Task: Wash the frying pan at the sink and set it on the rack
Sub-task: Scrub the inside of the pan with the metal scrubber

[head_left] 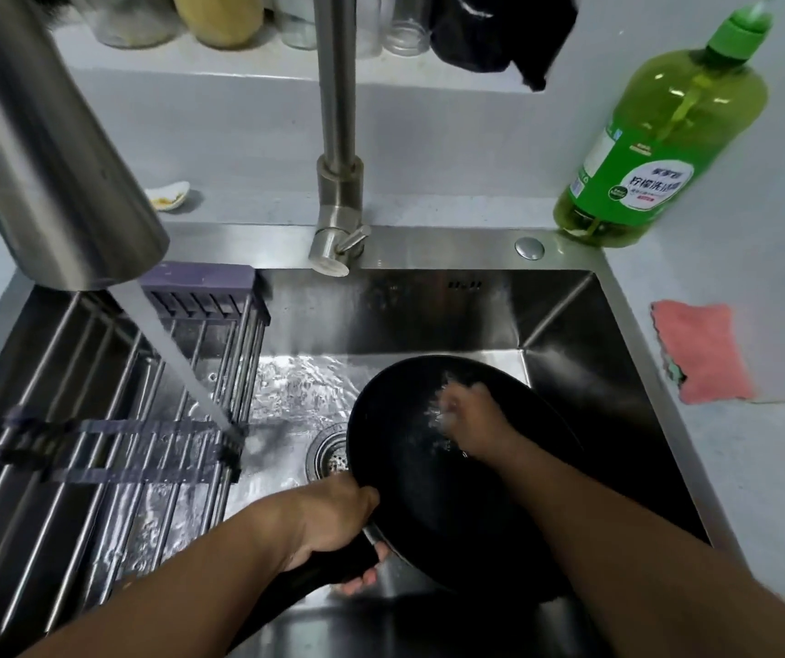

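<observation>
The black frying pan [409, 477] is tilted inside the steel sink [566, 320], its inside facing me. My left hand [333, 520] grips the pan's black handle at the near rim. My right hand [471, 420] is inside the pan, pressed on its surface among white suds; it is blurred, and I cannot tell whether it holds anything. The metal-bar rack [110, 420] with purple ends lies across the left part of the sink. Water streams from the tap spout [62, 173] onto the rack's right edge.
A green dish soap bottle [656, 135] stands at the sink's back right corner. A pink cloth [699, 353] lies on the right counter. The tap's upright pipe and lever [338, 206] rise behind the sink. A small white dish [169, 196] sits at the back left. The drain [331, 453] is beside the pan.
</observation>
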A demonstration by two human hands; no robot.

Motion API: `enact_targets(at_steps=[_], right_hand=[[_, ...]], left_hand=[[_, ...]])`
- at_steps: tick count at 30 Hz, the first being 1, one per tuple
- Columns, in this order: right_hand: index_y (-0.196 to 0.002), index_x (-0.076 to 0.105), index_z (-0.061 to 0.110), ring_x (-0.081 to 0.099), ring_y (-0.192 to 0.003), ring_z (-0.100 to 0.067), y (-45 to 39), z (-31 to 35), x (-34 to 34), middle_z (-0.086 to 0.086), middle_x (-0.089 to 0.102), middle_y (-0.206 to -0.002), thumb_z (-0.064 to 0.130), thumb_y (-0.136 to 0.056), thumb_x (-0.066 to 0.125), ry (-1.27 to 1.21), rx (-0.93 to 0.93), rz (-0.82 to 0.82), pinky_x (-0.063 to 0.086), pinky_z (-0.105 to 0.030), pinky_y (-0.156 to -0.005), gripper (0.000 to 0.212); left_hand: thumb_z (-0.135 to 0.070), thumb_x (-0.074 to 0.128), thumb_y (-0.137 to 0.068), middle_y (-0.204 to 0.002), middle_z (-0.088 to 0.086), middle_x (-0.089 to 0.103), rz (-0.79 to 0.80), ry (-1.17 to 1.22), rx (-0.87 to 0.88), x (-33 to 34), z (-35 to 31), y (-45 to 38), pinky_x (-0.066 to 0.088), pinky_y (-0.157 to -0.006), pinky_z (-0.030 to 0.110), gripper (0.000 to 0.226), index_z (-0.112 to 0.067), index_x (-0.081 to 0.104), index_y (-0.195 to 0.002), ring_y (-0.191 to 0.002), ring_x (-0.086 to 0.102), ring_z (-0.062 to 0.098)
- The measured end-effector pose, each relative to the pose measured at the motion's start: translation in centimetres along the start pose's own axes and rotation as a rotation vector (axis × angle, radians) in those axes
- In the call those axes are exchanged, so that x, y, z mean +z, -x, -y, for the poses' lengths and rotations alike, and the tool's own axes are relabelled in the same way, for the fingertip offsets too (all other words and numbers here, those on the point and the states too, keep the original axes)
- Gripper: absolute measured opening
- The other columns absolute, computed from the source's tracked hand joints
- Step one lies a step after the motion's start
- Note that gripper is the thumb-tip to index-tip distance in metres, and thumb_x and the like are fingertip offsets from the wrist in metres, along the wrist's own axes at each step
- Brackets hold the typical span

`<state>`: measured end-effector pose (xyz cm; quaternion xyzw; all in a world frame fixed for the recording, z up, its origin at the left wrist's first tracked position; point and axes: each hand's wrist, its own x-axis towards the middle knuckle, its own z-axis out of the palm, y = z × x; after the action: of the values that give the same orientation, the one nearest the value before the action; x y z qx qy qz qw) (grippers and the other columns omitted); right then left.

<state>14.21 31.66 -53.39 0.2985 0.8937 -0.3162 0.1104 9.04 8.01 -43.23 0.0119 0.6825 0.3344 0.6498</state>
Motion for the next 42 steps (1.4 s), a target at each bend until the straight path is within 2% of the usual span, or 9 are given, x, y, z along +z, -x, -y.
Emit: enact_targets(at_steps=[4, 8, 12, 16, 23, 28, 32, 37, 42], right_hand=[[-0.076, 0.054, 0.031, 0.055, -0.057, 0.001, 2.3, 5.6, 3.4, 0.001, 0.058, -0.072, 0.003, -0.083, 0.07, -0.361, -0.112, 0.34, 0.048, -0.019, -0.059, 0.033], [-0.078, 0.061, 0.017, 0.064, -0.064, -0.023, 7.7, 2.2, 1.2, -0.011, 0.064, -0.074, 0.01, -0.083, 0.067, 0.037, -0.119, 0.803, 0.05, -0.027, -0.058, 0.011], [-0.074, 0.057, 0.012, 0.064, -0.063, -0.009, 5.4, -2.6, -2.7, -0.014, 0.063, -0.089, 0.011, -0.095, 0.059, 0.29, 0.103, 0.448, 0.047, -0.021, -0.062, 0.02], [-0.106, 0.06, 0.009, 0.062, -0.096, -0.034, -0.4, 0.8, -0.9, -0.021, 0.066, -0.11, 0.028, -0.094, 0.06, 0.07, 0.188, -0.002, 0.048, -0.034, -0.092, 0.022], [-0.086, 0.051, 0.026, 0.052, -0.067, -0.015, 5.6, 10.5, 4.0, -0.004, 0.055, -0.075, 0.024, -0.1, 0.048, -0.893, 0.157, 0.359, 0.042, -0.028, -0.055, 0.014], [-0.099, 0.063, 0.021, 0.063, -0.077, -0.021, 12.4, 0.7, 0.6, -0.014, 0.069, -0.095, 0.021, -0.095, 0.058, 0.024, -0.051, 0.759, 0.049, -0.031, -0.071, 0.006], [-0.13, 0.052, 0.019, 0.053, -0.116, -0.034, 6.8, -4.1, -2.9, -0.014, 0.049, -0.127, 0.023, -0.097, 0.051, 0.702, -0.021, 0.04, 0.048, -0.039, -0.092, 0.033], [-0.101, 0.057, 0.01, 0.057, -0.094, -0.037, -1.0, 2.1, 1.1, -0.017, 0.047, -0.109, 0.01, -0.09, 0.062, -0.107, 0.092, -0.322, 0.048, -0.038, -0.09, 0.012], [-0.083, 0.046, 0.026, 0.056, -0.069, -0.022, 0.2, 10.0, 3.9, -0.009, 0.054, -0.083, 0.007, -0.091, 0.062, -0.761, 0.048, 0.04, 0.054, -0.043, -0.077, 0.026]], left_hand=[[-0.021, 0.031, -0.109, -0.066, 0.016, 0.057, -0.042, -0.075, 0.012, -0.8, -0.4, 0.2, 0.048, -0.04, 0.029, 0.031, 0.001, 0.053, -0.106, -0.047, 0.057, 0.025], [-0.028, 0.029, -0.109, -0.067, 0.016, 0.058, -0.069, -0.134, 0.021, -1.9, -1.0, 0.2, 0.048, -0.04, 0.028, 0.031, -0.006, 0.049, -0.101, -0.046, 0.056, 0.025], [-0.019, 0.028, -0.108, -0.07, 0.019, 0.055, -0.057, -0.133, -0.003, -2.3, -1.2, -0.1, 0.045, -0.037, 0.026, 0.028, 0.0, 0.048, -0.111, -0.041, 0.054, 0.024], [-0.015, 0.028, -0.107, -0.071, 0.017, 0.057, -0.038, -0.257, 0.034, -1.9, -1.9, -0.1, 0.05, -0.039, 0.029, 0.03, 0.003, 0.051, -0.111, -0.042, 0.057, 0.024], [-0.08, 0.029, -0.089, -0.07, 0.019, 0.058, -0.048, -0.252, 0.012, -2.4, -3.0, 0.3, 0.049, -0.04, 0.029, 0.086, -0.001, 0.053, -0.116, -0.043, 0.058, 0.027], [-0.045, 0.028, -0.107, -0.068, 0.022, 0.057, -0.129, -0.2, 0.03, -2.5, -2.0, 0.3, 0.048, -0.041, 0.03, 0.043, -0.008, 0.048, -0.114, -0.04, 0.057, 0.027], [-0.01, 0.031, -0.107, -0.055, 0.014, 0.06, -0.115, -0.164, 0.025, -1.9, -0.2, -0.2, 0.048, -0.038, 0.033, 0.021, -0.001, 0.048, -0.101, -0.04, 0.058, 0.027], [-0.011, 0.035, -0.108, -0.082, 0.009, 0.062, -0.112, -0.175, 0.013, -1.0, -0.4, -0.4, 0.055, -0.063, 0.043, 0.018, -0.013, 0.051, -0.116, -0.046, 0.063, 0.009], [-0.04, 0.049, -0.104, -0.068, 0.014, 0.054, -0.039, -0.133, 0.078, -1.0, -0.4, 0.5, 0.045, -0.038, 0.027, 0.03, -0.01, 0.05, -0.108, -0.042, 0.053, 0.023]])
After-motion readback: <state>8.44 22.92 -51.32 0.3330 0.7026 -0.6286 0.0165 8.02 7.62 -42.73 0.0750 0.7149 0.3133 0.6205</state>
